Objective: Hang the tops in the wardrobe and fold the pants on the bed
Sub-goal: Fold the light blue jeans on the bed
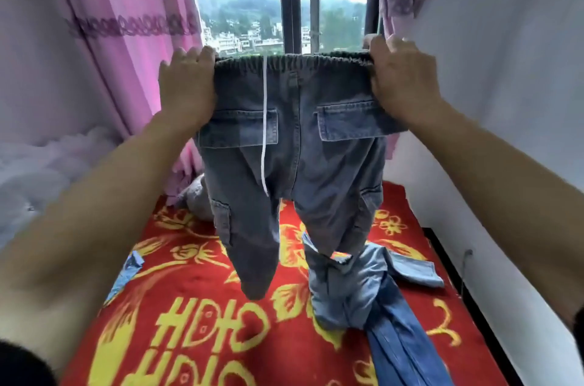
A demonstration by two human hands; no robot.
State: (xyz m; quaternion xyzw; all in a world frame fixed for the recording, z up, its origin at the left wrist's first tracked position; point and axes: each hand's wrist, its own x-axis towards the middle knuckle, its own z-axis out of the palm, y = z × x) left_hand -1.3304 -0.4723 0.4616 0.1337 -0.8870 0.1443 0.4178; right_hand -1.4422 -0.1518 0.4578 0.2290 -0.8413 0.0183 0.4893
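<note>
Bare forearms (94, 211) reach out, left hand (186, 85) and right hand (398, 78) each with its grip curled tight on the waistband (294, 61) of grey cargo pants (284, 139), letting them hang straight above the bed (202, 290), likely for folding.

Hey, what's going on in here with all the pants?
A person is holding up a pair of grey jeans by the waistband. The left hand grips one end and the right hand grips the other, in front of the window. The legs hang down over the red blanket. More blue jeans lie in a crumpled heap on the blanket, not folded yet.
</note>
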